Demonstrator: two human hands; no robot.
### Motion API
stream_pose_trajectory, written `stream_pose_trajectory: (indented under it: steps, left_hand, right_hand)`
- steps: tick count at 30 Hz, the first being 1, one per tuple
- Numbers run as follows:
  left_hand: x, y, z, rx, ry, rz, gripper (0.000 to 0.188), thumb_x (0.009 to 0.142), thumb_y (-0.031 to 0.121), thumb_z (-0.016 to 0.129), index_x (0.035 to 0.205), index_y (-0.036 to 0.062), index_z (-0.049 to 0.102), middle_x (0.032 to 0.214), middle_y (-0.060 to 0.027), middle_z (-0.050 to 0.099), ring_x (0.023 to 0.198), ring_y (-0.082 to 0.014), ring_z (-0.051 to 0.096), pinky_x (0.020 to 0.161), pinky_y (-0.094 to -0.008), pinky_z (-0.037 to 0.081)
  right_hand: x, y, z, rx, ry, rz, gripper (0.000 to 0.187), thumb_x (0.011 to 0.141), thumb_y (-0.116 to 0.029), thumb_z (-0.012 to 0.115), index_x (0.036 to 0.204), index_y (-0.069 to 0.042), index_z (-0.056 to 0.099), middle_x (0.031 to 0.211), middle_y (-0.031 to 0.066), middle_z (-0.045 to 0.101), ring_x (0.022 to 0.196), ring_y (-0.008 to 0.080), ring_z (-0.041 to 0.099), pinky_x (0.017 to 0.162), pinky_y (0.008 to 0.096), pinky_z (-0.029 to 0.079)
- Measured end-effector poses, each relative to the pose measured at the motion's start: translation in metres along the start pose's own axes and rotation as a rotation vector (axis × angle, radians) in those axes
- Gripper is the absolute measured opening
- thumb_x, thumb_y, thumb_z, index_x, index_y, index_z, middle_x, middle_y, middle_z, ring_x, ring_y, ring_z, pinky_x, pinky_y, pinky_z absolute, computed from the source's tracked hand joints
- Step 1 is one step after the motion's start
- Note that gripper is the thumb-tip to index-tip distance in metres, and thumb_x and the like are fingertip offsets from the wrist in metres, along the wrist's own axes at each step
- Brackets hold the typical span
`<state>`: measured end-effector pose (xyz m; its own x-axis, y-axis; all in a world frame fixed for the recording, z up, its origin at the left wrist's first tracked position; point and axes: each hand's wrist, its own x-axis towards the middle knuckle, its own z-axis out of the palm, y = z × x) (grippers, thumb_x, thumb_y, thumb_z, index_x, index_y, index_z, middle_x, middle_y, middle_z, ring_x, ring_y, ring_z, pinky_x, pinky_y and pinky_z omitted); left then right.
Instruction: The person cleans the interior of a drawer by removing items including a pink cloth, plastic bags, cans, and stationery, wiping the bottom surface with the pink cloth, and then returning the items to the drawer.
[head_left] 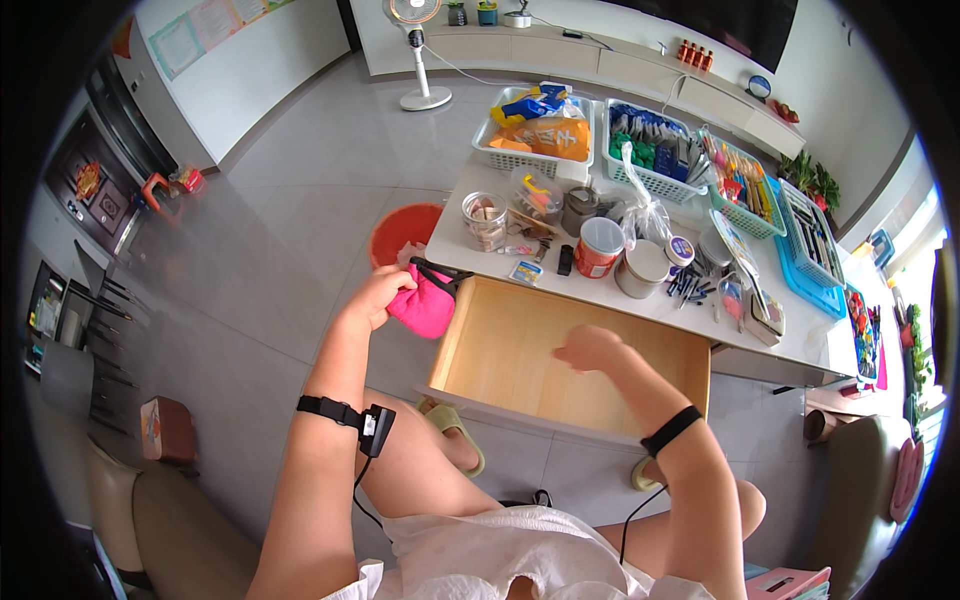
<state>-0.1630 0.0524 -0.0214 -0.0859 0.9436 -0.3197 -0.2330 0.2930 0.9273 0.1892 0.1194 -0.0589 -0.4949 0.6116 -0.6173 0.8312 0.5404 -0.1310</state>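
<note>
One pink cloth pouch (424,306) is hanging from the left hand (380,297), and from where I'm standing it is overlapping the left wall of the open drawer (520,370), near its back corner; whether it is touching the wood, I'm not able to tell. That hand's fingers are closing narrowly on the pouch's left side. The right hand (590,347) is hovering above the drawer's middle with its fingers loosely curling in; I'm not making out whether anything is hiding inside them.

For careful handling, I'm thinking the left fingers should be pinching a firm edge, not bunching the soft body, while the right hand should be supporting the far end so the cloth isn't sagging or catching on the drawer's wall. Lifting it a little above that wall would be helping too.

As for direction, the black trim is running along the pouch's side nearest the drawer's back, its narrow end pointing rightward over that back corner. The pink body is drooping toward the drawer's front. Its outline is looking nearly as broad as long, so I'm not reading a sure long axis.
</note>
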Motion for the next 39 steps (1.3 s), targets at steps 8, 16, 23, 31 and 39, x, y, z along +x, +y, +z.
stream_pose_trajectory:
  steps: [8,16,23,31,39]
  left_hand:
    - [0.003,0.025,-0.031,-0.043,0.163,0.051,0.027,0.081,0.005,0.059,0.106,-0.0036,0.056,0.101,-0.0116,0.062,0.095,-0.0201,0.059,0.086,-0.033,0.047]
    - [0.069,0.046,-0.069,0.532,0.643,0.37,0.019,0.082,0.011,0.058,0.099,0.0025,0.059,0.089,-0.0124,0.063,0.08,-0.0242,0.061,0.075,-0.0378,0.048]
    - [0.116,-0.018,-0.079,1.091,0.614,0.347,0.017,0.083,0.018,0.054,0.085,0.003,0.062,0.089,-0.0168,0.063,0.085,-0.0347,0.059,0.076,-0.0423,0.047]
    - [0.069,0.023,-0.039,0.59,0.239,-0.034,0.022,0.085,0.018,0.058,0.092,-0.0031,0.06,0.087,-0.0104,0.064,0.078,-0.0182,0.061,0.069,-0.034,0.047]
    - [-0.001,0.034,0.006,0.695,-0.483,-0.009,0.024,0.088,0.014,0.057,0.106,-0.0001,0.059,0.098,-0.0033,0.063,0.09,-0.0097,0.056,0.079,-0.0257,0.045]
  right_hand:
    - [0.012,-0.117,-0.059,0.308,0.357,-0.139,0.031,0.081,-0.032,0.052,0.1,-0.011,0.065,0.103,0.0098,0.064,0.096,0.0264,0.06,0.082,0.0392,0.048]
    - [0.033,-0.144,-0.041,0.289,0.295,-0.193,0.033,0.081,-0.031,0.055,0.109,-0.014,0.062,0.106,0.008,0.063,0.1,0.0262,0.058,0.083,0.0375,0.048]
    - [0.031,-0.133,-0.016,0.36,0.14,-0.263,0.034,0.082,-0.029,0.056,0.111,-0.012,0.06,0.104,0.0084,0.064,0.098,0.025,0.059,0.084,0.0366,0.048]
    - [0.04,-0.121,-0.03,0.675,0.254,-0.209,0.055,0.08,-0.039,0.062,0.124,-0.007,0.05,0.111,0.0134,0.061,0.103,0.0287,0.057,0.088,0.037,0.045]
    - [0.038,-0.149,-0.023,1.449,0.295,-0.457,0.05,0.076,-0.037,0.07,0.109,-0.002,0.057,0.092,0.0147,0.065,0.086,0.0301,0.063,0.077,0.0351,0.048]
